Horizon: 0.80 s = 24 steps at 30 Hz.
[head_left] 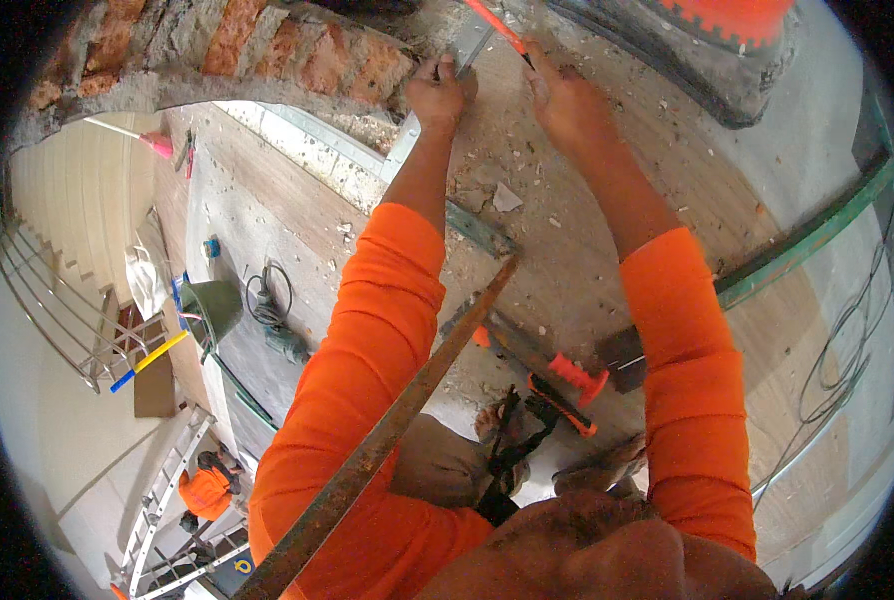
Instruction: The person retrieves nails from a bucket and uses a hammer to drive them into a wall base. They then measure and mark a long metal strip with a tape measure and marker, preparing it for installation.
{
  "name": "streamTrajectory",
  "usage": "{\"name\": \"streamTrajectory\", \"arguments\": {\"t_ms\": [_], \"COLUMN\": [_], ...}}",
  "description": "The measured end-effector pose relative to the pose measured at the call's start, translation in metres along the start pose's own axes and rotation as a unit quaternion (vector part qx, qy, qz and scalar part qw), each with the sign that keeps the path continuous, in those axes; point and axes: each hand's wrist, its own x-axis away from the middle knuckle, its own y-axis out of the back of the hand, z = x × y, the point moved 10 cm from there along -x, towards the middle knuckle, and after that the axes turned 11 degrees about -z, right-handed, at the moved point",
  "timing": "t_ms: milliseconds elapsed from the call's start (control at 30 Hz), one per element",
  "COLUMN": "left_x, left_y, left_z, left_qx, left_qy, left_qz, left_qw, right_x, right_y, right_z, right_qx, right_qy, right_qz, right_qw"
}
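Note:
My left hand (437, 95) is closed around a grey metal strip (473, 48) beside the broken brickwork. Just to its right, my right hand (565, 100) grips a thin orange tool (497, 24); its far end leaves the picture and its exact kind is unclear. Both arms reach forward in orange sleeves. A pale metal profile (317, 138) lies along the foot of the wall, left of my left hand. Below my hands, a rusty metal bar (397, 415) slants across the view, passing over my left sleeve. A green metal piece (479, 228) lies at its upper end.
Brickwork (307, 50) rises at upper left. Near my legs lie an orange-guarded chisel (577, 378) and a black-orange tool (562, 405). A corded power tool (282, 335) and bucket (215, 310) are left. Another person (207, 490) is by a ladder (162, 490). Cable (842, 370) lies right.

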Motion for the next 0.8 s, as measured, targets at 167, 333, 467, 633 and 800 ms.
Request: {"name": "streamTrajectory", "arguments": {"t_ms": [167, 333, 467, 633, 800], "left_x": [0.005, 0.011, 0.01, 0.009, 0.012], "left_y": [0.006, 0.008, 0.008, 0.006, 0.004], "left_z": [-0.024, -0.039, -0.043, -0.042, -0.036], "left_qx": [-0.013, 0.042, -0.033, -0.069, -0.099], "left_qy": [-0.056, -0.005, -0.023, -0.041, -0.049], "left_qz": [-0.003, -0.001, -0.002, -0.038, -0.056], "left_qw": [0.998, 0.999, 0.999, 0.996, 0.992], "right_x": [-0.011, -0.013, 0.008, 0.021, 0.039], "right_y": [0.008, 0.016, 0.031, 0.012, 0.025], "right_z": [0.005, 0.009, 0.013, 0.0, 0.017], "right_qx": [-0.005, -0.033, -0.102, -0.114, -0.074], "right_qy": [-0.036, -0.047, -0.038, -0.073, -0.04], "right_qz": [0.014, 0.049, -0.06, 0.004, -0.006], "right_qw": [0.999, 0.997, 0.992, 0.991, 0.996]}}
